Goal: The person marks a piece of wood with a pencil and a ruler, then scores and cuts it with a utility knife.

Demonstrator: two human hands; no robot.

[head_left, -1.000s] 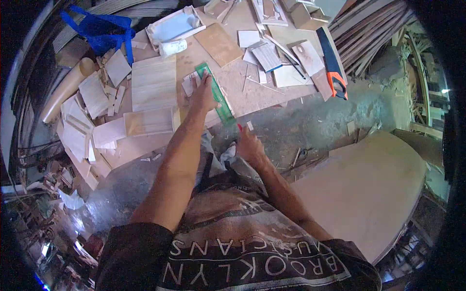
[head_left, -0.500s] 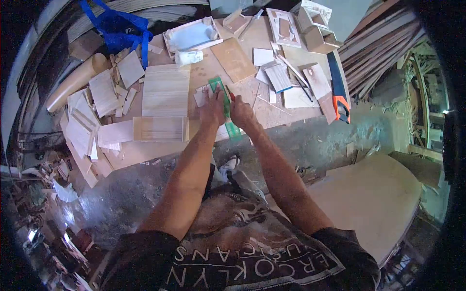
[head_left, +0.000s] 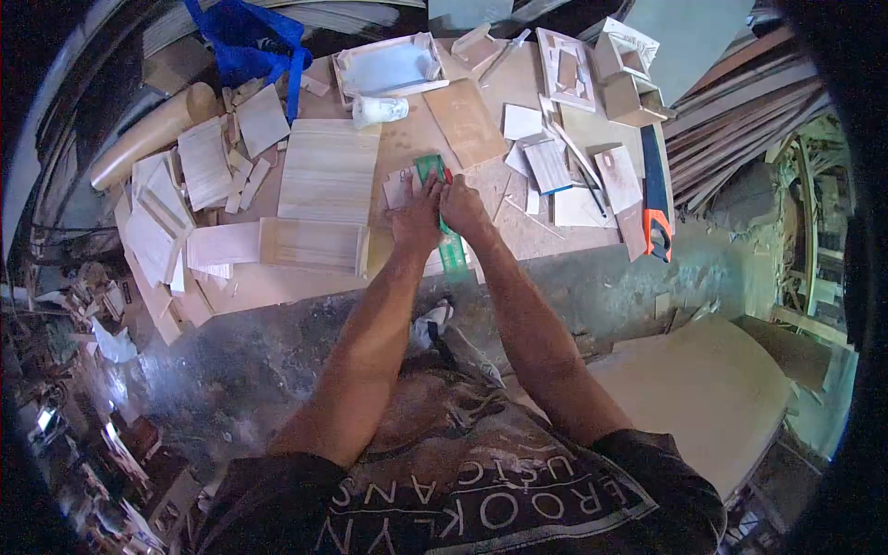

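Observation:
My left hand (head_left: 418, 215) lies with spread fingers on a green ruler (head_left: 452, 254), pressing it onto a pale thin wood piece (head_left: 396, 189). The ruler runs from beyond my fingers to the table's near edge. Close beside it, my right hand (head_left: 465, 209) is closed round a slim red tool (head_left: 449, 176) that looks like a utility knife. Its tip is hard to make out at the ruler's right edge. Left of my hands lie a pale wood panel (head_left: 329, 171) and a shallow wooden tray-like piece (head_left: 313, 245).
An orange-handled saw (head_left: 658, 231) lies at the table's right edge. Farther back are a white roll (head_left: 380, 111), a brown board (head_left: 465, 121) and a wooden frame (head_left: 387, 67). Wood offcuts (head_left: 205, 162) crowd the left side, near a blue bag (head_left: 250, 42).
The view has tilted and shifted slightly. My right hand with the red tool has moved a little toward the ruler's far end. My left hand stays pressed on the ruler.

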